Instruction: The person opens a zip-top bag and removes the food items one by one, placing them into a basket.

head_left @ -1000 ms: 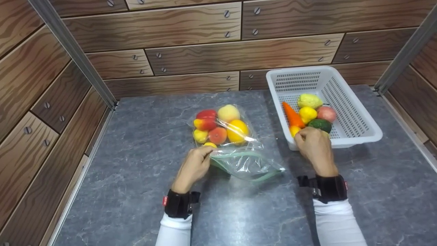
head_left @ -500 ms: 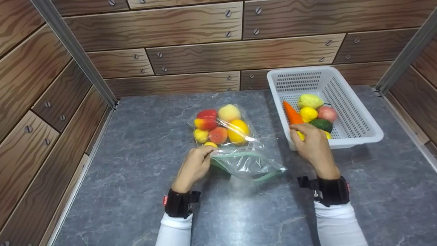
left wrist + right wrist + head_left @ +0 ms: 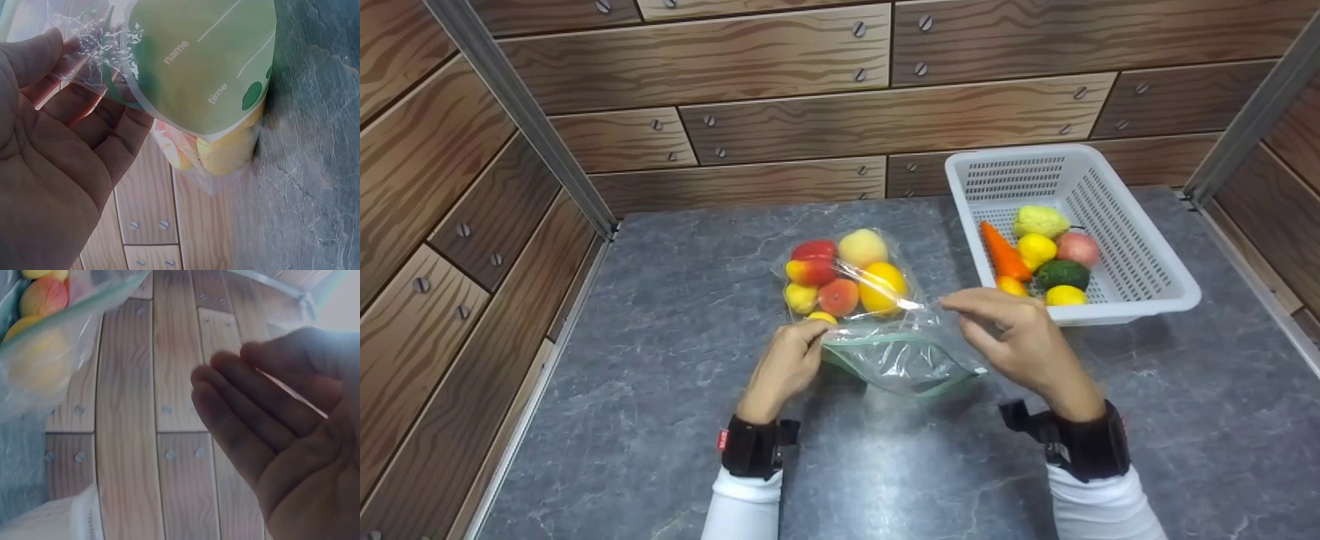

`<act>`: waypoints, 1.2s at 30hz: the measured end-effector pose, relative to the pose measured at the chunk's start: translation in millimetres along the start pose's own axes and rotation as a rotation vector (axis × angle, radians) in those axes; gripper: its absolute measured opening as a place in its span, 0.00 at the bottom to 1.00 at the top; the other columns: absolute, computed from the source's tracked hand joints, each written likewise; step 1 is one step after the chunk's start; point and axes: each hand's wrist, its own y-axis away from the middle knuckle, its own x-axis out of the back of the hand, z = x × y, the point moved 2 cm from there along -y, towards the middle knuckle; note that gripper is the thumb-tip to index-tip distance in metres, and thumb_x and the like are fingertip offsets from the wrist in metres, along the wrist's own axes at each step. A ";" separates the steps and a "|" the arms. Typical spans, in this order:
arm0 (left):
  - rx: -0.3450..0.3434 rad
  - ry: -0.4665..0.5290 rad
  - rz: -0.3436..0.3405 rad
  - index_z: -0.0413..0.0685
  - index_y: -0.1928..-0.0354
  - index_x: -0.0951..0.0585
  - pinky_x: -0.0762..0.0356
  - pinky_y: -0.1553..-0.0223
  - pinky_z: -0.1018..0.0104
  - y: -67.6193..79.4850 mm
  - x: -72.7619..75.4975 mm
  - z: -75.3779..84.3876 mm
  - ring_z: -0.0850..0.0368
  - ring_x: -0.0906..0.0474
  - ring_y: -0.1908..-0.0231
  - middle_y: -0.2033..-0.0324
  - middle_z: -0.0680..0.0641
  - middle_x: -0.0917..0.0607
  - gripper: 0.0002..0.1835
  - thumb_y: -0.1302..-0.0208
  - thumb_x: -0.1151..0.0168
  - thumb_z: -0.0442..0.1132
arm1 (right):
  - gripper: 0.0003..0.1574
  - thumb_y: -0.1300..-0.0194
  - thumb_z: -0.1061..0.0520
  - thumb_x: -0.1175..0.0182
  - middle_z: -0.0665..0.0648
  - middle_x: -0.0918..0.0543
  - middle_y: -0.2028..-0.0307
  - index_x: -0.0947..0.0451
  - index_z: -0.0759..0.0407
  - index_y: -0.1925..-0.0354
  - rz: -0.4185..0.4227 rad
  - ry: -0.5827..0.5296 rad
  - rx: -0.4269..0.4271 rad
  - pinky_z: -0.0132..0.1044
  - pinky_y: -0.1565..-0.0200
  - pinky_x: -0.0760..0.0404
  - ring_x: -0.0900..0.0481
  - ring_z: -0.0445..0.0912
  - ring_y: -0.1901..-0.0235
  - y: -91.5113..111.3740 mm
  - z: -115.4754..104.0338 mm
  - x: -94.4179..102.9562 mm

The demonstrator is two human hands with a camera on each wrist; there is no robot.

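My left hand [image 3: 784,367] pinches the left end of the mouth of a clear zip bag [image 3: 911,364]. The bag lies on the table, its green-edged mouth parted toward me. Inside are several fruits, among them an orange [image 3: 883,288] and a peach-like fruit [image 3: 838,298]. In the left wrist view the bag's green label panel [image 3: 208,62] reads "name" and "time". My right hand [image 3: 1020,345] hovers between the bag's right corner and the basket. Its fingers [image 3: 242,410] are extended and gently bent, with nothing held, as the right wrist view shows.
A white plastic basket [image 3: 1155,259] stands at the right. In it lie a carrot [image 3: 1003,251], a green-yellow pear [image 3: 1040,222], a dark green avocado-like piece [image 3: 1063,275], a reddish round fruit [image 3: 1078,250] and several yellow pieces. Wood-patterned walls surround the grey table [image 3: 682,337].
My right hand has left the basket empty, moving left and toward me to the bag's right side, its fingers straightening. The left hand and the bag have stayed in place.
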 end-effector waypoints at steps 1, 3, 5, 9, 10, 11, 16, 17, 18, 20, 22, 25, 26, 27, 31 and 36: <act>-0.001 0.002 0.000 0.40 0.62 0.13 0.15 0.57 0.53 0.0 -0.1 -0.1 0.50 0.14 0.62 0.65 0.46 0.11 0.06 0.30 0.39 0.27 | 0.23 0.46 0.78 0.34 0.60 0.10 0.53 0.13 0.65 0.52 -0.024 -0.004 0.012 0.22 0.43 0.24 0.12 0.55 0.55 0.0 -3.2 -1.4; -0.003 0.005 0.002 0.40 0.62 0.13 0.16 0.57 0.53 0.0 0.0 0.2 0.49 0.14 0.62 0.65 0.45 0.11 0.06 0.30 0.39 0.28 | 0.23 0.45 0.77 0.34 0.59 0.10 0.53 0.13 0.63 0.51 -0.069 -0.010 0.023 0.23 0.43 0.22 0.12 0.54 0.55 0.6 -8.4 -4.7; -0.004 0.010 0.002 0.40 0.62 0.13 0.16 0.56 0.53 0.0 0.2 0.4 0.49 0.14 0.62 0.65 0.45 0.11 0.06 0.30 0.39 0.29 | 0.22 0.44 0.76 0.34 0.58 0.10 0.53 0.13 0.62 0.52 -0.120 -0.010 0.028 0.27 0.46 0.18 0.11 0.53 0.55 1.4 -12.5 -8.7; 0.002 0.011 0.003 0.41 0.61 0.13 0.16 0.56 0.53 0.2 0.9 0.8 0.49 0.14 0.61 0.64 0.44 0.11 0.07 0.30 0.39 0.28 | 0.19 0.42 0.73 0.33 0.56 0.09 0.55 0.12 0.61 0.53 -0.226 -0.003 0.036 0.41 0.53 0.12 0.11 0.51 0.57 2.8 -16.6 -19.1; 0.004 0.014 0.003 0.41 0.61 0.13 0.16 0.55 0.53 0.2 1.1 0.8 0.49 0.13 0.61 0.64 0.44 0.11 0.07 0.30 0.40 0.28 | 0.18 0.42 0.73 0.33 0.57 0.09 0.56 0.12 0.62 0.54 -0.253 -0.001 0.042 0.43 0.54 0.12 0.11 0.52 0.58 2.9 -17.2 -21.9; 0.007 0.017 0.002 0.41 0.61 0.13 0.16 0.55 0.53 0.0 1.4 0.8 0.49 0.13 0.60 0.63 0.44 0.10 0.08 0.31 0.40 0.27 | 0.17 0.41 0.72 0.33 0.57 0.09 0.56 0.12 0.62 0.53 -0.282 0.001 0.043 0.45 0.55 0.11 0.11 0.52 0.58 2.9 -18.0 -24.4; 0.009 0.023 -0.002 0.41 0.61 0.13 0.15 0.53 0.53 -0.5 1.8 -0.1 0.48 0.13 0.59 0.61 0.44 0.10 0.11 0.35 0.41 0.22 | 0.16 0.40 0.71 0.34 0.58 0.09 0.58 0.12 0.62 0.54 -0.385 -0.006 0.059 0.46 0.55 0.11 0.11 0.52 0.60 3.0 -23.7 -30.3; 0.008 0.024 -0.001 0.42 0.61 0.13 0.15 0.53 0.53 -0.6 1.7 -0.2 0.48 0.13 0.59 0.61 0.44 0.10 0.11 0.35 0.41 0.22 | 0.16 0.40 0.71 0.35 0.59 0.09 0.58 0.12 0.62 0.54 -0.405 -0.007 0.056 0.46 0.55 0.11 0.11 0.52 0.60 3.3 -24.9 -29.9; 0.007 0.026 -0.002 0.41 0.61 0.13 0.15 0.53 0.53 -0.6 1.7 -0.1 0.48 0.13 0.59 0.61 0.43 0.10 0.11 0.35 0.41 0.22 | 0.16 0.40 0.71 0.35 0.59 0.09 0.58 0.12 0.62 0.53 -0.423 -0.006 0.053 0.46 0.55 0.11 0.11 0.52 0.60 3.7 -25.8 -29.5; 0.006 0.031 -0.001 0.41 0.61 0.13 0.15 0.54 0.53 -0.8 1.9 0.7 0.47 0.13 0.59 0.61 0.43 0.10 0.10 0.34 0.41 0.23 | 0.16 0.40 0.72 0.36 0.58 0.09 0.59 0.12 0.62 0.54 -0.460 0.008 0.030 0.46 0.56 0.11 0.11 0.52 0.60 4.7 -26.5 -29.4; -0.002 0.033 0.001 0.40 0.61 0.13 0.15 0.54 0.52 -0.9 1.7 1.2 0.46 0.13 0.60 0.62 0.42 0.10 0.08 0.32 0.40 0.25 | 0.13 0.38 0.72 0.39 0.55 0.10 0.65 0.13 0.61 0.59 -0.498 0.040 -0.010 0.42 0.61 0.12 0.13 0.48 0.66 4.9 -25.7 -31.8; -0.011 0.028 0.002 0.39 0.60 0.13 0.16 0.54 0.53 -1.2 2.1 3.0 0.46 0.13 0.60 0.63 0.44 0.10 0.07 0.30 0.39 0.27 | 0.14 0.37 0.73 0.42 0.54 0.13 0.68 0.15 0.60 0.61 -0.535 0.099 -0.051 0.39 0.64 0.13 0.16 0.46 0.69 5.8 -22.6 -39.7; -0.014 0.026 0.003 0.39 0.60 0.13 0.16 0.55 0.53 -1.1 2.1 3.3 0.47 0.13 0.60 0.63 0.44 0.10 0.07 0.30 0.39 0.28 | 0.14 0.37 0.73 0.43 0.55 0.13 0.68 0.15 0.61 0.60 -0.546 0.116 -0.059 0.39 0.64 0.14 0.17 0.46 0.69 6.2 -21.0 -43.3; -0.017 0.028 0.003 0.39 0.60 0.13 0.16 0.55 0.53 -1.1 2.1 3.4 0.47 0.14 0.60 0.63 0.44 0.10 0.06 0.30 0.39 0.28 | 0.14 0.37 0.73 0.44 0.56 0.13 0.67 0.15 0.61 0.59 -0.558 0.131 -0.063 0.40 0.64 0.13 0.16 0.47 0.68 6.5 -19.6 -47.0; -0.021 0.038 0.006 0.39 0.61 0.13 0.16 0.55 0.53 -1.1 2.2 3.2 0.48 0.14 0.61 0.64 0.44 0.11 0.06 0.31 0.38 0.27 | 0.20 0.36 0.73 0.44 0.64 0.12 0.54 0.16 0.66 0.49 -0.590 0.180 -0.080 0.47 0.55 0.12 0.12 0.56 0.57 9.0 -13.9 -59.7; -0.032 0.020 0.008 0.42 0.61 0.12 0.17 0.58 0.56 -0.6 2.3 3.0 0.51 0.14 0.62 0.64 0.47 0.11 0.07 0.30 0.39 0.29 | 0.19 0.35 0.73 0.45 0.61 0.14 0.65 0.18 0.68 0.48 -0.626 0.190 -0.181 0.36 0.71 0.16 0.20 0.47 0.73 11.6 -6.0 -70.1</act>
